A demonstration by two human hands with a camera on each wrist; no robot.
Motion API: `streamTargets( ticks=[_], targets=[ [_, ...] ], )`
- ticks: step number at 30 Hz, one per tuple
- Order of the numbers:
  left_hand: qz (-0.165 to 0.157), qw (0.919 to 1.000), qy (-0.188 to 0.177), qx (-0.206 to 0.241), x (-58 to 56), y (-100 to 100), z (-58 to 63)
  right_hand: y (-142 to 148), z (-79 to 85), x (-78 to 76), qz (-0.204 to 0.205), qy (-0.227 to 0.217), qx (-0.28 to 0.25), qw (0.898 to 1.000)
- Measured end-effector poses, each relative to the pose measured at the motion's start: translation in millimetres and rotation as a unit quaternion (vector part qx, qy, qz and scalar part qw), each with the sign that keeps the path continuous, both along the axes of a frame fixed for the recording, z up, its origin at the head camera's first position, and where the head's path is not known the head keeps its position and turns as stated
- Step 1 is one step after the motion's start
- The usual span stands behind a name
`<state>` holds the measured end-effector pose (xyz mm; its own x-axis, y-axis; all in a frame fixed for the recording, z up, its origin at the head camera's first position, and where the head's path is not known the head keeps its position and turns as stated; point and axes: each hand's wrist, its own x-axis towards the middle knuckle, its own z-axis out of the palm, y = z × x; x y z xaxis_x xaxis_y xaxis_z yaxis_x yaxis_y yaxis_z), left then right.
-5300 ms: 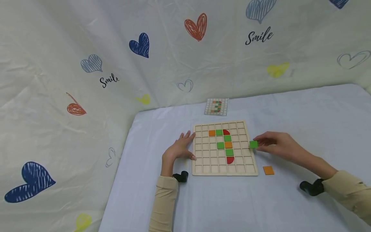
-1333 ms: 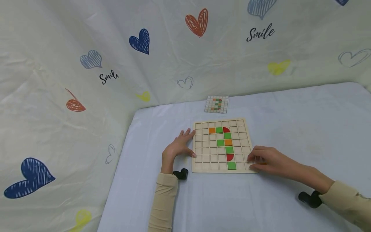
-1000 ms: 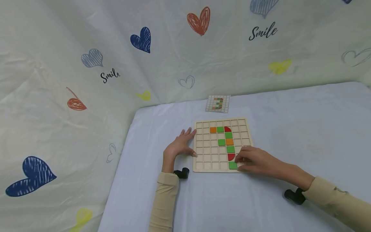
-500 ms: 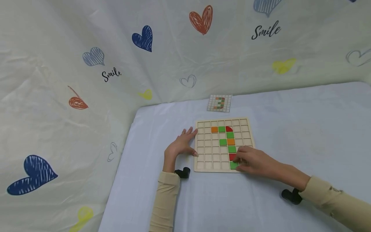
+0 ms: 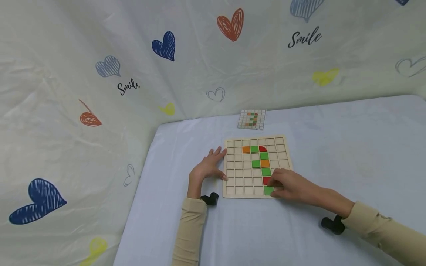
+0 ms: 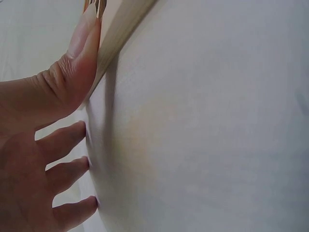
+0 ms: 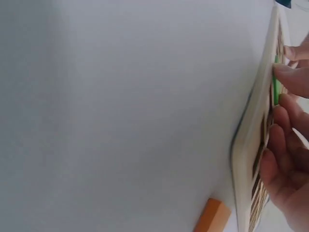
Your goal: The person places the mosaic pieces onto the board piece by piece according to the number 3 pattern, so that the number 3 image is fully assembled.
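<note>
A wooden grid board (image 5: 239, 181) lies on the table with orange, green and red tiles in its cells. My left hand (image 5: 208, 166) rests at its left edge, fingers spread and thumb (image 6: 84, 41) on the rim. My right hand (image 5: 296, 186) reaches over the lower right of the board. Its thumb and index finger pinch at a green square tile (image 5: 268, 190) in the bottom row, just below a red tile (image 5: 266, 180) that they partly cover. In the right wrist view, the thumb (image 7: 292, 77) lies against that green tile (image 7: 276, 87); the other fingers are curled over the board.
A small card (image 5: 252, 119) with a coloured grid pattern lies behind the board. An orange tile (image 7: 212, 217) lies on the cloth beside the board, hidden by my right arm in the head view. A cloth wall with printed hearts (image 5: 230, 25) rises behind the table.
The green tile that my right hand held right of the board now sits in the bottom row. The hand drew back to the right edge, then came left to the tile; the left hand stays.
</note>
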<state>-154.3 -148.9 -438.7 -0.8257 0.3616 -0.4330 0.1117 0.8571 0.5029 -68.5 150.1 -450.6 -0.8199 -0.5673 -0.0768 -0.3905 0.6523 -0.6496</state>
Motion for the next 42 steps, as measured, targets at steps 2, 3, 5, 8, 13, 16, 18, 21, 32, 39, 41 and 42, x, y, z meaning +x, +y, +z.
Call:
streamTargets(
  ticks=[2,3,5,8,13,16,18,21,32,39,41,42],
  targets=[
    [0.001,1.0,0.0,0.001,0.6,-0.3,-0.2,-1.4,0.3,-0.2,-0.001,-0.011,-0.006,1.0],
    [0.001,1.0,0.0,0.001,0.7,-0.4,-0.6,-1.9,0.7,-0.5,-0.002,-0.016,-0.009,1.0],
    [0.002,1.0,-0.001,0.002,0.7,-0.6,-0.9,-2.7,1.6,-1.1,-0.001,-0.021,-0.011,1.0],
    [0.003,1.0,0.0,0.003,0.3,-0.9,-1.7,-3.4,1.5,-2.5,-0.002,-0.026,-0.011,1.0],
    [0.001,1.0,0.002,0.0,-0.2,-1.0,-1.5,-4.7,0.4,-2.9,-0.007,-0.033,-0.017,0.999],
    [-0.001,1.0,0.003,-0.003,-0.3,-0.9,-0.9,-5.0,1.0,-2.2,-0.01,-0.031,-0.019,0.999],
    [-0.003,1.0,0.004,-0.004,-0.3,-1.0,-0.9,-5.2,1.2,-1.8,-0.009,-0.027,-0.018,0.999],
    [-0.003,1.0,0.003,-0.004,-0.2,-1.1,-1.1,-5.5,1.5,-1.5,-0.009,-0.025,-0.018,0.999],
    [-0.003,1.0,0.002,-0.004,0.3,-1.9,-0.8,-8.1,0.4,-2.9,0.007,-0.033,-0.036,0.999],
    [-0.002,1.0,0.002,-0.004,0.6,-1.3,0.0,-8.9,-1.9,-5.6,0.026,-0.022,-0.048,0.998],
    [-0.003,1.0,0.003,-0.004,0.4,-1.3,-0.3,-9.1,-2.2,-6.8,0.029,-0.021,-0.056,0.998],
    [-0.003,1.0,0.002,-0.004,0.3,-1.2,-0.3,-9.2,-2.2,-7.5,0.031,-0.018,-0.059,0.998]
  ],
)
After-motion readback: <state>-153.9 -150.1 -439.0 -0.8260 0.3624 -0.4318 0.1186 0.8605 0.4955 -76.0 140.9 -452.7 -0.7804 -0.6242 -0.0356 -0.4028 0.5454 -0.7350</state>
